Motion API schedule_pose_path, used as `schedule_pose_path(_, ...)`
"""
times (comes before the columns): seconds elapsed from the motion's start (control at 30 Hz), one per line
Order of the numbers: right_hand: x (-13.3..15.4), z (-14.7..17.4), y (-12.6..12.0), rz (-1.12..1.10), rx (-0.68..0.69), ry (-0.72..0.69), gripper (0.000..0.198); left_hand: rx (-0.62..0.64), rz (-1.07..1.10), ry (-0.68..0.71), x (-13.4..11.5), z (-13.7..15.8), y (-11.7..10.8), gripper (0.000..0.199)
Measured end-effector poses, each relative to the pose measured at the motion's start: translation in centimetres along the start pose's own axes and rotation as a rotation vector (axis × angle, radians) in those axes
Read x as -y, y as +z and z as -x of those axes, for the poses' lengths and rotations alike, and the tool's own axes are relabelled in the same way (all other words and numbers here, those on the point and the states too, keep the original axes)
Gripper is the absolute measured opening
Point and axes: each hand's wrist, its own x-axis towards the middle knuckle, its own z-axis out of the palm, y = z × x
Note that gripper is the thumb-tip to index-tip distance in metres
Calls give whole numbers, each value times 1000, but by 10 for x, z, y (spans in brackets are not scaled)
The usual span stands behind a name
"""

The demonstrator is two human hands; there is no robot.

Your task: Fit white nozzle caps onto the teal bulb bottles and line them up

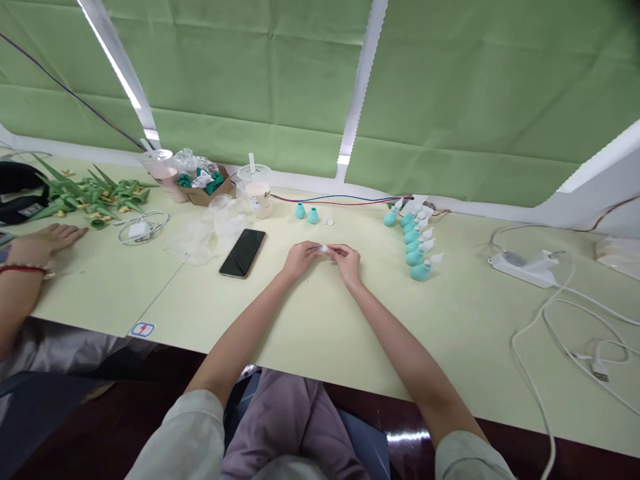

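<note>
My left hand and my right hand meet above the table, pinching a small white piece between their fingertips. Its exact kind is too small to make out. Just beyond them stand two small teal bulb-shaped pieces, a left one and a right one, with openings on top. A few tiny white bits lie beside these. To the right of my hands runs a row of several teal bulbs with white leaf-like tips, the closest being this teal bulb.
A black phone, crumpled clear plastic and a lidded drink cup are on the left. Farther left are green plant-like pieces and another person's hand. A power strip with loose white cables lies right.
</note>
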Motion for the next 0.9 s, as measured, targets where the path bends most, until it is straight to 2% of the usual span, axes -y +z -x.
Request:
schedule_pose_path(0.2, 3, 3, 0, 101, 16, -122, 18, -55, -224, 183, -1, 1, 0, 16)
schedule_pose_path(0.33, 4, 4, 0, 108, 15, -122, 16, -87, -353, 249, -2, 1, -2, 15)
schedule_pose_path(0.73, 2, 5, -5, 102, 93, -151, 15, -84, -513, 370, -7, 8, 2, 25)
schedule_pose_path(0.9, 4, 4, -7, 127, 133, -182, 14, -24, -592, 417, -10, 10, 1, 29)
